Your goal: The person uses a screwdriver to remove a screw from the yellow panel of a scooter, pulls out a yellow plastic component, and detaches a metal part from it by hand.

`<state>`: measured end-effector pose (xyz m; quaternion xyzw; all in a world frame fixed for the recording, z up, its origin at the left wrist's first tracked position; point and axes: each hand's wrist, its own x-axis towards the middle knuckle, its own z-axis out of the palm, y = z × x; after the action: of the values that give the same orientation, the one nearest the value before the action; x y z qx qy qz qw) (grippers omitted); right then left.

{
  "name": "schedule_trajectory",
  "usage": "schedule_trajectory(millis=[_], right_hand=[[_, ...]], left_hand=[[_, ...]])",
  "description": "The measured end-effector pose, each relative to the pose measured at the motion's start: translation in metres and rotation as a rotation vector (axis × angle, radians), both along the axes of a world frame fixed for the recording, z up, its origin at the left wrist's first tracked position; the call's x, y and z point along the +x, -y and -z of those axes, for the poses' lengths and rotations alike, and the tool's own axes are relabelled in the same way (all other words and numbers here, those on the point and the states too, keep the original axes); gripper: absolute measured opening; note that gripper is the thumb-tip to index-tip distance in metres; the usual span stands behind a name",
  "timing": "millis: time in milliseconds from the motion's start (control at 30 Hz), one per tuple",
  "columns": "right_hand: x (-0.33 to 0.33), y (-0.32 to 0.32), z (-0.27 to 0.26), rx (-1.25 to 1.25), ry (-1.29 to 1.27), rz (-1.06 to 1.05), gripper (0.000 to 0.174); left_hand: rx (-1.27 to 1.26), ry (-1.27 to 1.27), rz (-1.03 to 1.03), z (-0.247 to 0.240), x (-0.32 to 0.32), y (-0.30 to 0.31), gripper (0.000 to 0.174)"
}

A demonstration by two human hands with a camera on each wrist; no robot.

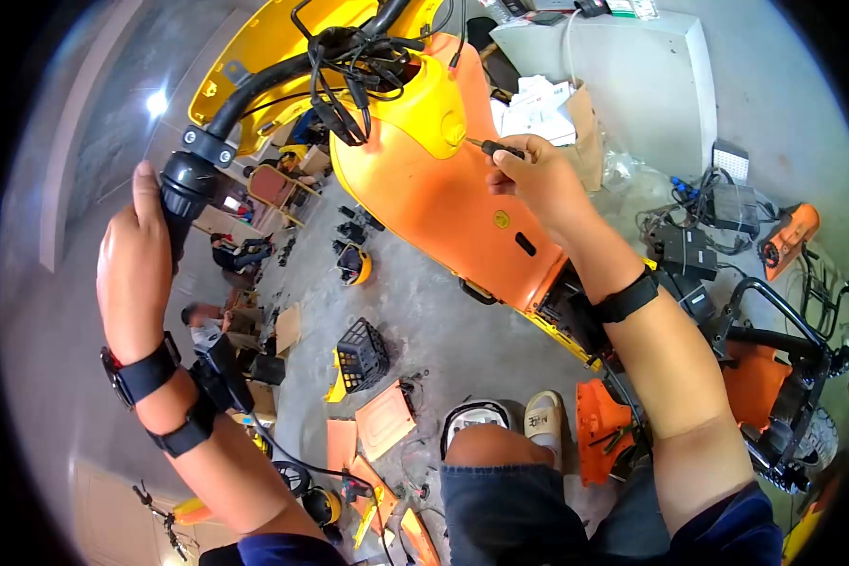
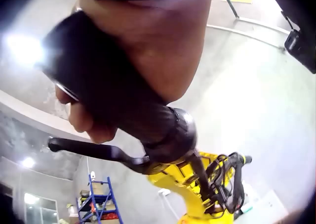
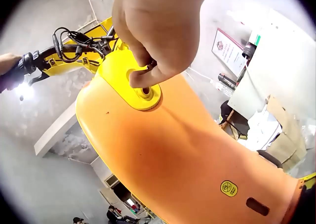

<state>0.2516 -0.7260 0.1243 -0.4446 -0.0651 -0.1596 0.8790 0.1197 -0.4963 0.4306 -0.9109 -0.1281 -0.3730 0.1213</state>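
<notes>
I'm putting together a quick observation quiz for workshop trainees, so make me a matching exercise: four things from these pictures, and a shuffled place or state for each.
Column one:
1. Left hand
2. Right hand
3. Black crate
4. Yellow sticker

Column two:
A. On the floor
B. Pinching a key
C. On the orange cover
D. Gripping the black handlebar grip

Pairs: 1-D, 2-B, 3-A, 4-C
</notes>
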Motion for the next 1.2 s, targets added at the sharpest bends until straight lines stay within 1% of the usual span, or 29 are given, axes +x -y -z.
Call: schedule_trajectory(millis=[33, 100, 133, 167, 233, 300, 400, 433, 500, 533, 567, 600, 633, 667, 700, 767, 833, 867, 900, 967, 1000, 1033, 1100, 1167, 1200], right_hand=[[0.001, -0.001, 0.003, -0.012, -0.013, 0.009, 0.023], [0.006, -0.004, 0.008, -0.029, -0.059, 0.129, 0.025], [0.007, -0.006, 0.01, -0.039, -0.072, 0.143, 0.028], [0.009, -0.007, 0.013, -0.041, -0.078, 0.158, 0.028], [0.009, -0.011, 0.012, -0.099, -0.11, 0.175, 0.027], [0.014, -0.015, 0.013, -0.072, -0.112, 0.199, 0.027], [0.012, -0.018, 0.004, -0.143, -0.038, 0.173, 0.029], [0.012, -0.023, 0.005, -0.144, -0.048, 0.17, 0.029], [0.015, -0.028, 0.003, -0.12, -0.035, 0.189, 0.029], [0.017, -0.03, 0.004, -0.127, -0.039, 0.186, 0.029], [0.021, -0.031, 0.005, -0.103, -0.037, 0.199, 0.028], [0.024, -0.031, 0.006, -0.083, -0.037, 0.21, 0.028], [0.024, -0.027, 0.004, -0.101, -0.042, 0.205, 0.028], [0.022, -0.023, 0.004, -0.018, -0.024, 0.116, 0.026], [0.019, -0.021, 0.003, 0.068, -0.003, 0.029, 0.025], [0.017, -0.023, -0.001, 0.057, -0.019, 0.014, 0.026], [0.015, -0.028, -0.005, 0.119, -0.032, 0.071, 0.025], [0.014, -0.031, -0.007, 0.118, -0.03, 0.102, 0.027], [0.014, -0.033, -0.006, 0.106, -0.034, 0.09, 0.027], [0.014, -0.032, -0.004, -0.062, 0.048, 0.224, 0.03], [0.02, -0.032, -0.002, -0.1, 0.104, 0.281, 0.032], [0.022, -0.029, 0.002, -0.11, 0.109, 0.278, 0.032], [0.024, -0.025, 0.004, -0.27, 0.091, 0.332, 0.032], [0.021, -0.026, 0.005, -0.267, 0.072, 0.33, 0.033], [0.02, -0.028, 0.004, -0.308, 0.068, 0.364, 0.033]], left_hand=[[-0.012, -0.013, 0.009, 0.014, 0.004, 0.005, 0.07], [0.27, 0.346, 0.052, 0.036, 0.009, 0.006, 0.07], [0.298, 0.369, -0.027, 0.04, 0.009, 0.009, 0.07], [0.248, 0.42, -0.062, 0.043, 0.011, 0.008, 0.071], [0.206, 0.433, -0.053, 0.045, 0.008, 0.009, 0.071], [0.164, 0.411, -0.065, 0.042, 0.01, 0.006, 0.071], [0.12, 0.44, 0.027, 0.043, 0.013, 0.0, 0.071], [0.139, 0.442, -0.011, 0.04, 0.016, -0.005, 0.071], [0.112, 0.532, 0.067, 0.041, 0.022, -0.016, 0.072], [0.258, 0.532, 0.032, 0.037, 0.024, -0.027, 0.068], [0.249, 0.527, 0.028, 0.035, 0.024, -0.034, 0.068], [0.75, 0.586, -0.009, 0.031, 0.02, -0.032, 0.045], [1.25, 0.617, -0.047, 0.034, 0.018, -0.028, 0.026], [1.371, 0.678, -0.317, 0.045, 0.02, -0.023, 0.02], [1.374, 0.684, -0.298, 0.047, 0.017, -0.022, 0.018], [1.241, 0.619, -0.313, 0.046, 0.019, -0.016, 0.016], [1.247, 0.629, -0.293, 0.044, 0.02, -0.015, 0.016], [1.266, 0.642, -0.264, 0.045, 0.02, -0.017, 0.015], [1.294, 0.657, -0.269, 0.045, 0.021, -0.02, 0.015], [1.318, 0.676, -0.278, 0.046, 0.019, -0.023, 0.015], [1.327, 0.691, -0.282, 0.047, 0.018, -0.023, 0.015], [1.335, 0.7, -0.282, 0.047, 0.016, -0.024, 0.015], [1.343, 0.721, -0.281, 0.047, 0.015, -0.025, 0.016], [1.355, 0.727, -0.272, 0.049, 0.015, -0.025, 0.016], [1.361, 0.729, -0.274, 0.049, 0.015, -0.026, 0.016]])
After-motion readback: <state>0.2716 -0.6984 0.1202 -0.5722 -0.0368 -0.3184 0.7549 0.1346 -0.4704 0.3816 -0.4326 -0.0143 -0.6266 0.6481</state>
